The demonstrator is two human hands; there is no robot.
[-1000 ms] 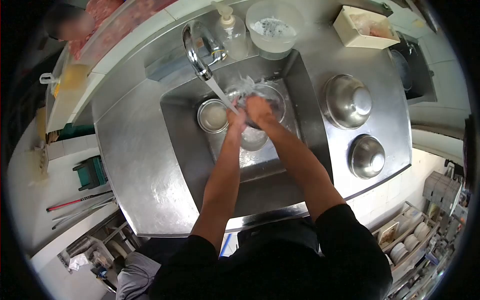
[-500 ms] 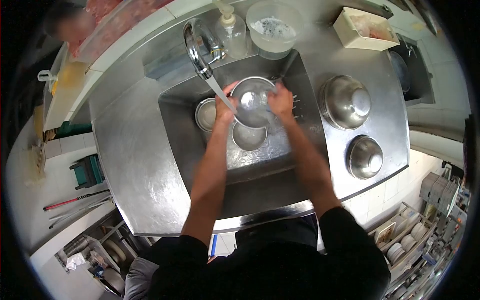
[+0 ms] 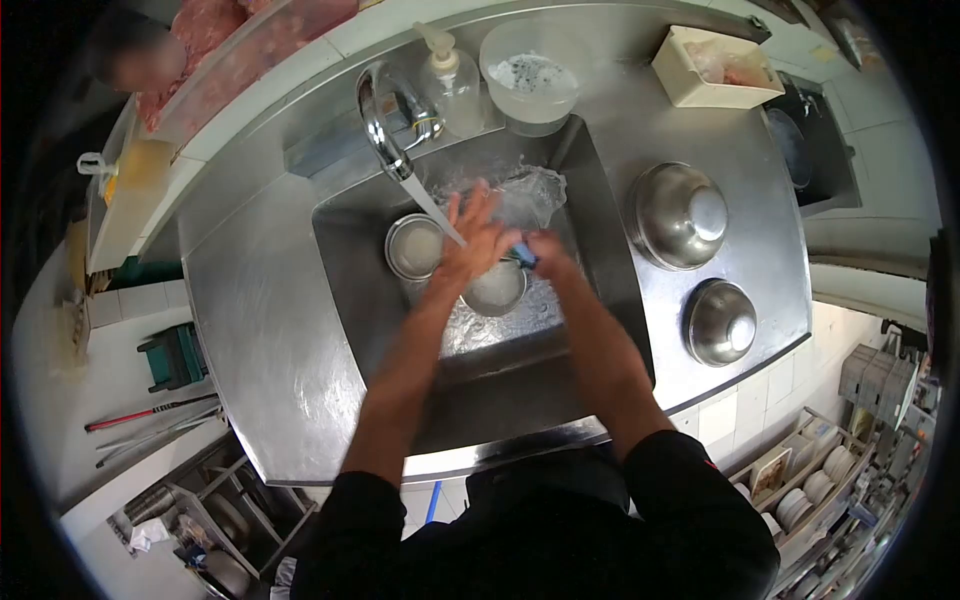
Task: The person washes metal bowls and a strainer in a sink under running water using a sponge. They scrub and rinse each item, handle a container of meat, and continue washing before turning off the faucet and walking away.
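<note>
Stainless-steel counter (image 3: 255,320) frames a sink (image 3: 520,400); within, a small steel bowl (image 3: 389,250) holds cloudy liquid. Beside the running tap (image 3: 372,115), the left hand (image 3: 476,242) spreads its fingers, seemingly gripping nothing, above a second bowl (image 3: 496,313). Just right, a blue-green scrubber (image 3: 524,255), probably, pokes leftward from the closed right hand (image 3: 548,252), the nearer one; its long axis is blurred. Behind, a translucent tub (image 3: 530,112) contains suds; farther right, a cream bin (image 3: 725,97) holds something pinkish.

Both arms reach forward and down, converging | left hand (image 3: 474,238) palm down, fingers spread, blurred | right hand (image 3: 543,252) close beside, fingers curled
</note>
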